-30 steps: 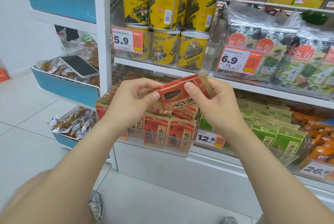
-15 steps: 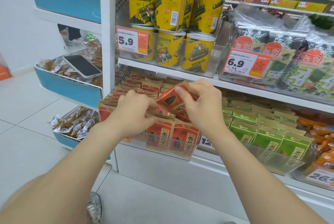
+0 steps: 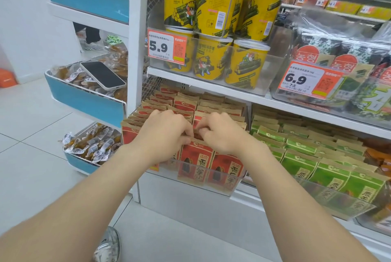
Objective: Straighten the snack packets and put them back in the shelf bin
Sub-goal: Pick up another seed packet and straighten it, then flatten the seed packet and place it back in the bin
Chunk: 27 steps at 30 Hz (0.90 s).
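Note:
Red-and-tan sunflower seed packets (image 3: 195,160) stand in rows inside a clear plastic shelf bin (image 3: 230,185) on the lower shelf. My left hand (image 3: 165,132) and my right hand (image 3: 220,132) sit side by side on top of the front rows, fingers curled down between the packet tops. Between the two hands the fingertips pinch the tan top edge of a red packet (image 3: 195,132) set among the rows. Most of that packet is hidden by my hands and the packets in front of it.
Green packets (image 3: 300,162) fill the bin to the right. Yellow seaweed tubs (image 3: 213,28) and seaweed packs (image 3: 342,67) sit on the shelf above. A phone (image 3: 103,74) lies on snacks in a blue side rack at the left. Grey tiled floor (image 3: 31,134) lies at the left.
The red packet I held up in front of the shelf has gone down into the bin's rows. Both hands dropped with it and now rest on the packet tops.

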Each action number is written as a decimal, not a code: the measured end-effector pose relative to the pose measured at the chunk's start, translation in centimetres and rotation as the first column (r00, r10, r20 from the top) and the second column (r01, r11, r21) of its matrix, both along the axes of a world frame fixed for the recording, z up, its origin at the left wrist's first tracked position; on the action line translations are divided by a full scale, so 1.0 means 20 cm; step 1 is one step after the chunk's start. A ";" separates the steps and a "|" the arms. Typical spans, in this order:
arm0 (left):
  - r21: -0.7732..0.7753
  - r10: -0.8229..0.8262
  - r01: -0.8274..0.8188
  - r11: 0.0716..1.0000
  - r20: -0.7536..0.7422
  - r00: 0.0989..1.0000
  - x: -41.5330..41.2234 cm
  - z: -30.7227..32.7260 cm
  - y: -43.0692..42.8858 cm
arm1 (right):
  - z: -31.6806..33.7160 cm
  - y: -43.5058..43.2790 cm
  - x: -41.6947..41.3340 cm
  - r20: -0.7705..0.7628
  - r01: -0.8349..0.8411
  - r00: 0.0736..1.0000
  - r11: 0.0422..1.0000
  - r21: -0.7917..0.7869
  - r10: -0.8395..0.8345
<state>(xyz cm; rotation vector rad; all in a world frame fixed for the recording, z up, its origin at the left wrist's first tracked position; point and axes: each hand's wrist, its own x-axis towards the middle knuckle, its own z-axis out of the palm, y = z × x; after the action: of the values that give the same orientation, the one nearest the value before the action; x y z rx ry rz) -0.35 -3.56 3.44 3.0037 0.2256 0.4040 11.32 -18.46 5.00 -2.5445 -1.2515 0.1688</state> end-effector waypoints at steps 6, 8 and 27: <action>-0.184 -0.003 0.027 0.983 0.131 0.991 -0.01 0.00 0.05 | 0.01 0.04 0.11 -0.033 0.266 0.963 0.917 0.296 -0.269; -0.192 -0.020 0.045 0.980 0.132 0.991 -0.01 0.00 0.06 | -0.02 0.06 0.13 0.039 0.331 0.934 0.901 0.282 -0.356; -0.057 -0.094 0.090 0.994 -0.084 0.992 0.02 -0.02 -0.03 | -0.08 0.09 0.08 0.173 0.321 0.928 0.944 0.077 -0.330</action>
<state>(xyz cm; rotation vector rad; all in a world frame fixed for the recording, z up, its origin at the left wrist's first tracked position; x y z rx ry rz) -0.02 -4.06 3.11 2.9685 0.1020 0.2557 12.92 -16.59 3.49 -2.7288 -0.8560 -0.1709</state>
